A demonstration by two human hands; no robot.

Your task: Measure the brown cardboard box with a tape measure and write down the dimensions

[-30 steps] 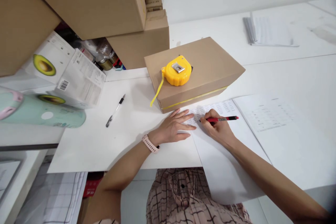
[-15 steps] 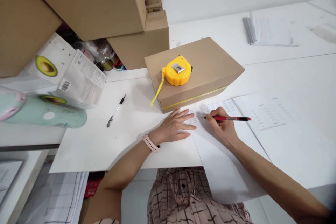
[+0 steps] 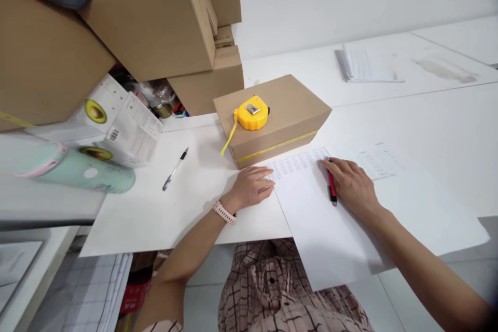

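Observation:
My left hand (image 3: 252, 188) rests on the table with its fingers lying together and their tips at the left edge of a printed sheet (image 3: 299, 212). A pink watch band circles that wrist. Over the right part of the sheet, palm down, is my right hand (image 3: 352, 184), closed about a red pen (image 3: 331, 184). The pen's black end points toward me, and its other end is hidden under the thumb. Rows of small print run along the sheet's top. Just beyond it stands a cardboard box (image 3: 272, 137) with a yellow tape measure (image 3: 252, 112) on top.
A clear pen with black parts (image 3: 175, 168) lies at left. Beside it are a mint bottle (image 3: 97, 176) on its side and white avocado-print boxes (image 3: 136, 129). Large cartons (image 3: 155, 26) are stacked behind. A paper stack (image 3: 369, 65) sits at the back right.
My right hand has moved right and stopped writing; the red pen has swung from sideways to pointing toward me. My left fingers have drawn together. The view has shifted slightly.

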